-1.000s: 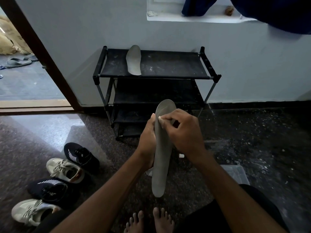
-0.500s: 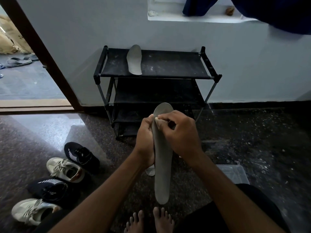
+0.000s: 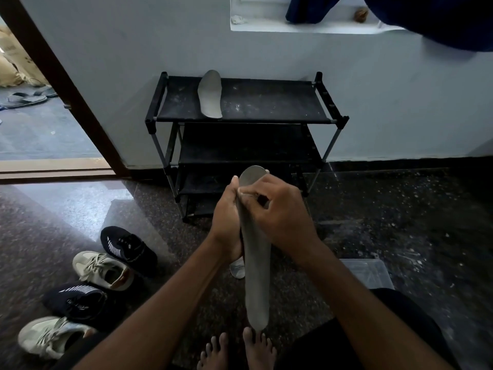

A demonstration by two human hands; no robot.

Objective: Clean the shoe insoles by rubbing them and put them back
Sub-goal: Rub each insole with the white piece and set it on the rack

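Insole (image 3: 255, 276) in grey stood almost upright between your two hands, its lower end just above your bare toes (image 3: 256, 343) and its rounded top in front of the lowest shelves of the black shoe rack (image 3: 330, 121). Your left hand (image 3: 226, 225) was closed around its left edge from behind, thumb up along the side. Your right hand (image 3: 277, 209) lay across the front near the top, fingers curled and pressed on the surface; it seemed to pinch something small and pale against the insole, but the view was too dark to be sure. A second grey insole (image 3: 210, 94) lay flat on the top shelf of the rack. To your left, on the speckled floor, you had two black sneakers (image 3: 128, 249) and two light ones (image 3: 104, 271) close together. A clear plastic box (image 3: 368, 273) stood by your right arm.
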